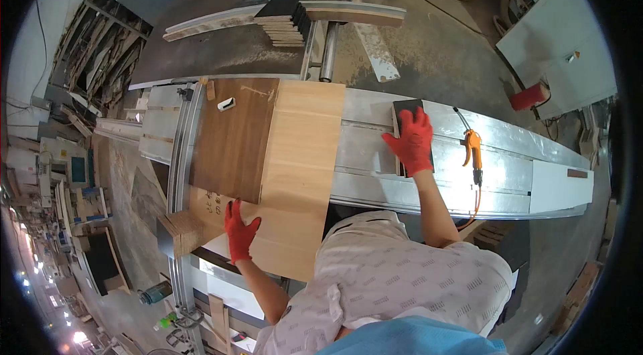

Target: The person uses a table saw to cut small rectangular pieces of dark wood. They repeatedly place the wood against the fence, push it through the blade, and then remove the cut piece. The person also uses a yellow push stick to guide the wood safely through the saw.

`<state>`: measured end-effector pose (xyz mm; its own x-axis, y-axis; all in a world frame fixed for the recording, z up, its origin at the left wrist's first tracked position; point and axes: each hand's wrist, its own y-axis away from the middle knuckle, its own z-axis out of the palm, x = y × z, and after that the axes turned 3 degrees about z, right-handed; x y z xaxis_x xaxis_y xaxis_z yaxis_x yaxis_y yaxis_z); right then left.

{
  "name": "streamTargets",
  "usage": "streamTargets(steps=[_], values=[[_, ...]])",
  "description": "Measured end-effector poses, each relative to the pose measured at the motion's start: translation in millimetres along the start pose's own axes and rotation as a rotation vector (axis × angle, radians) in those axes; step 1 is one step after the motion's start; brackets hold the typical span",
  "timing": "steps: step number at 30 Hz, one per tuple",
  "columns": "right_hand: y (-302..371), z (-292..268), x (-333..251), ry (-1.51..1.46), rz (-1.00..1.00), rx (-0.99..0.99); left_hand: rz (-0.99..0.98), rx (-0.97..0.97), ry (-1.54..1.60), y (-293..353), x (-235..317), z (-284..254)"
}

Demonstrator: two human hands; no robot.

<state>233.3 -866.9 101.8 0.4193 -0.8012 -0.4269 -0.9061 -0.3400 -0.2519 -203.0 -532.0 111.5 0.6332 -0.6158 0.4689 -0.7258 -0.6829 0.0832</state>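
Note:
My left hand (240, 230), in a red glove, has its fingers apart over a light wood panel (301, 167), just below the near edge of a dark brown wood-grain panel (234, 134) lying on top of it. My right hand (413, 142), also red-gloved, spreads its fingers over a small dark rectangular board (408, 106) on the metal sliding table (368, 147). Its thumb reaches past the board's left edge; the palm hides most of the board. A small white-and-black object (227, 104) sits on the brown panel.
An orange air blow gun (473, 149) with a hose lies right of my right hand. Dark-faced boards (282, 20) are stacked at the far fence (362, 12). A stack of small brown pieces (181, 233) stands left of my left hand. A red cylinder (530, 97) is on the floor, far right.

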Motion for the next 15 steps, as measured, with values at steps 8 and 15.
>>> streamTargets(steps=[8,15], values=[[13,-11,24,0.068,0.171,-0.194,0.182,0.092,0.001,-58,17,9],[-57,6,-52,-0.681,0.051,-0.492,0.034,0.162,0.295,-124,2,5]])
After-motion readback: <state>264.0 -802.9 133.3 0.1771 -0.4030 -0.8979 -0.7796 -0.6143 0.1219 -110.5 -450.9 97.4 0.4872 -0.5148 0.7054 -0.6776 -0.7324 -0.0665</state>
